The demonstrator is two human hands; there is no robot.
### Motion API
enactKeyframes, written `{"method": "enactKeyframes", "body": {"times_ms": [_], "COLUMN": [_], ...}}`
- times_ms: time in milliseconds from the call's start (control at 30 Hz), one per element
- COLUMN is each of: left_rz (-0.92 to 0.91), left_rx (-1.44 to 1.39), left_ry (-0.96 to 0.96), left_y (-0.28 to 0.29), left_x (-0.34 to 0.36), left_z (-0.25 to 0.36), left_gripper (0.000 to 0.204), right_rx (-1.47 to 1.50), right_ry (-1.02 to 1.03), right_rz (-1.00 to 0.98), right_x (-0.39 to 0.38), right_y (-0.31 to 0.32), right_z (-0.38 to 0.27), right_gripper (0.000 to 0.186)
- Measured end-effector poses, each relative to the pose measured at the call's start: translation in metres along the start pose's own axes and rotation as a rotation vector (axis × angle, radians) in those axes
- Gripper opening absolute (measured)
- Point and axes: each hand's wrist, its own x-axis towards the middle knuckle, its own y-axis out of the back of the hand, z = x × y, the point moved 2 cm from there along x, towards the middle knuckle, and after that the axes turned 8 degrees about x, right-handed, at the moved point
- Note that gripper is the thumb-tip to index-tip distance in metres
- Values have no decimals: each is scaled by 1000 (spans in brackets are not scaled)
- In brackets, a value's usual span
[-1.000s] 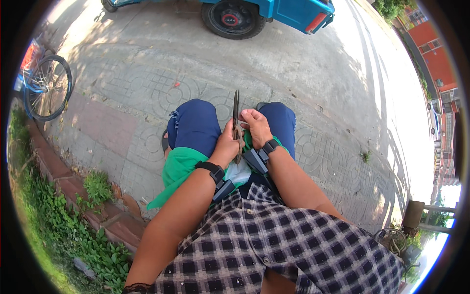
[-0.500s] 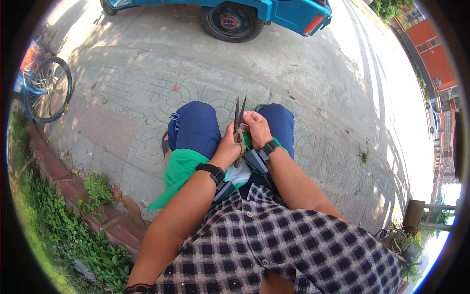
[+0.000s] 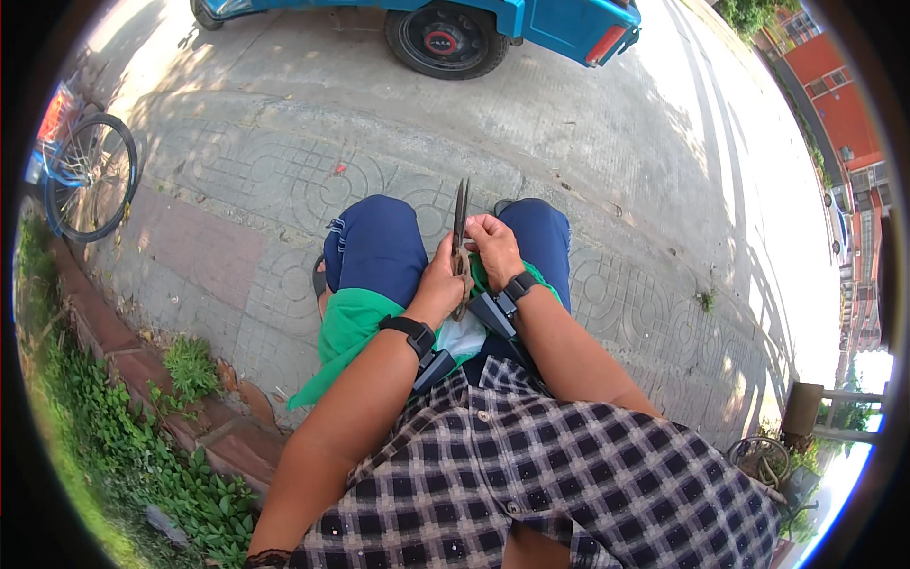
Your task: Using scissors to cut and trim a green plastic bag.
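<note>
My left hand (image 3: 439,286) is closed round the handles of a pair of dark, worn scissors (image 3: 462,211) above my lap. The blades point away from me and lie almost together. Just right of them, my right hand (image 3: 497,254) is closed in a pinch, its fingertips close beside the blades. Whatever the pinch holds is too small or hidden to make out. Green cloth (image 3: 353,330) drapes over my left thigh, and more green shows under my right hand. A pale piece of material (image 3: 462,338) lies in my lap between the wrists.
Grey patterned paving (image 3: 256,275) surrounds my legs. A brick edging (image 3: 142,365) with green plants (image 3: 114,427) runs along the left. A bicycle wheel (image 3: 92,177) stands at the far left. Across the way is a blue three-wheeled cart (image 3: 559,27).
The scissor blades have swung from slightly parted to almost together. My right hand keeps its pinch in nearly the same place. The view has shifted very slightly.
</note>
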Motion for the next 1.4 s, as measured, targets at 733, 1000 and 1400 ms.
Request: {"method": "enactKeyframes", "body": {"times_ms": [733, 1000, 1400], "left_rz": [-53, -85, -97], "left_rx": [-82, -72, -98], "left_ry": [114, 140, 108], "left_y": [-1, 2, 1], "left_x": [-12, -13, -12], "left_z": [27, 26, 26], "left_gripper": [83, 85, 85], "right_rx": [145, 127, -12], "right_ry": [-111, -111, 10], "right_rz": [-9, -9, 4], "right_x": [-5, -2, 2], "right_y": [-1, -2, 1], "right_z": [-5, 0, 5], "right_gripper": [15, 17, 23]}}
